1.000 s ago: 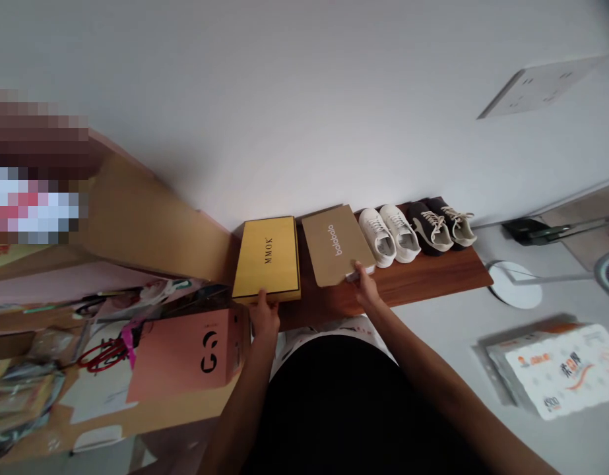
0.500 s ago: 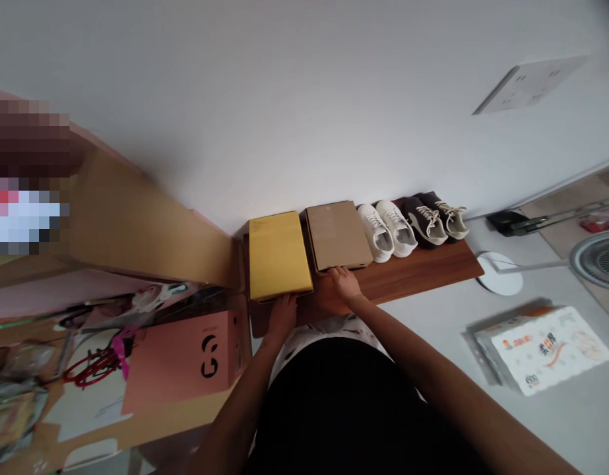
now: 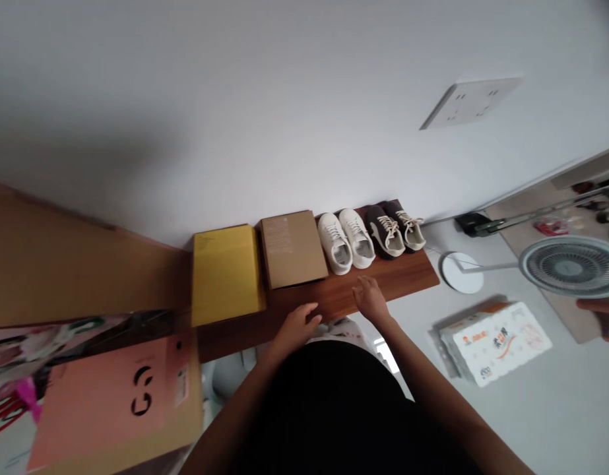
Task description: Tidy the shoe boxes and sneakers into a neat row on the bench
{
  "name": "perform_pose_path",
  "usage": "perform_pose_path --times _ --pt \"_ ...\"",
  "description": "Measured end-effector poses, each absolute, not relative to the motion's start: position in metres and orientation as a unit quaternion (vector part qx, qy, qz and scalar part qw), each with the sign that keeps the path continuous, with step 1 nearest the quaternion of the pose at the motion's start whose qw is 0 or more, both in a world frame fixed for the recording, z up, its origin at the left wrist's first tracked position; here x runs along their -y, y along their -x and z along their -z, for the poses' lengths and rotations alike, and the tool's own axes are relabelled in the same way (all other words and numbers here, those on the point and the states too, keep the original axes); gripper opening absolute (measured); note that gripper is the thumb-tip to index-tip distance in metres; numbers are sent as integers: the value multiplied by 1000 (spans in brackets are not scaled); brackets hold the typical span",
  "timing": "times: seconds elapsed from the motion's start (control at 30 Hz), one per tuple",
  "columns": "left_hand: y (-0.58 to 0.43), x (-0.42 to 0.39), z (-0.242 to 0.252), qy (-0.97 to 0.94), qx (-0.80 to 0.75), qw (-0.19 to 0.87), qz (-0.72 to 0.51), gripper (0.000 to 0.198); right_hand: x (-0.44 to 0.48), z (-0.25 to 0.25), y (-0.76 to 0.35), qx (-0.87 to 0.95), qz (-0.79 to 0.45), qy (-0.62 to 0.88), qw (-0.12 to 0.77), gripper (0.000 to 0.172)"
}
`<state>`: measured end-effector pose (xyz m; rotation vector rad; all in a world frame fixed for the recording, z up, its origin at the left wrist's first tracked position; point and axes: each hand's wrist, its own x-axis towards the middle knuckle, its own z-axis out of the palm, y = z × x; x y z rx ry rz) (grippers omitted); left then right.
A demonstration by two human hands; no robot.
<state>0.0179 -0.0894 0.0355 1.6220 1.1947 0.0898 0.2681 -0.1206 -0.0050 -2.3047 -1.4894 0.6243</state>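
A yellow box point(image 3: 225, 274) and a brown cardboard box point(image 3: 291, 248) lie side by side on a low wooden shelf point(image 3: 413, 277) against the white wall. To their right stand a pair of white sneakers point(image 3: 346, 240) and a pair of dark sneakers point(image 3: 396, 229). My left hand point(image 3: 299, 325) hovers over the shelf's front edge below the brown box, fingers loosely curled, holding nothing. My right hand point(image 3: 369, 298) is over the shelf in front of the white sneakers, fingers spread, empty.
A pink box point(image 3: 111, 396) sits on cardboard at lower left beside a large brown carton point(image 3: 76, 264). On the floor to the right are a pack of tissues point(image 3: 497, 343), a fan point(image 3: 571, 267) with its round white base point(image 3: 461, 272), and another person's hand point(image 3: 601, 316).
Both hands have let go of the two boxes and drawn back toward me. The boxes now lie flat on the shelf. The view has shifted rightward.
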Motion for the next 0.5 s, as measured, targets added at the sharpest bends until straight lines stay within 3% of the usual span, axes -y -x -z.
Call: perform_pose_path --times 0.1,0.2,0.27,0.33,0.4,0.5 --pt "-133 60 -30 -685 -520 500 -102 52 79 -2 -301 528 -232 811 100 47" --pt "-217 18 -19 -672 -599 437 3 44 30 -3 -316 522 -296 800 -16 39" --pt "-240 -5 -11 -644 -637 421 46 34 9 -2 -327 521 -332 785 -48 29" --pt "-240 -14 -4 -628 -665 402 42 26 4 -1 -346 524 -339 781 2 24" --pt "-227 -11 1 -612 -684 396 -22 21 12 1 -370 507 -346 781 115 24" --pt "-209 4 11 -534 -698 449 -162 24 32 10 -400 409 -413 767 271 36"
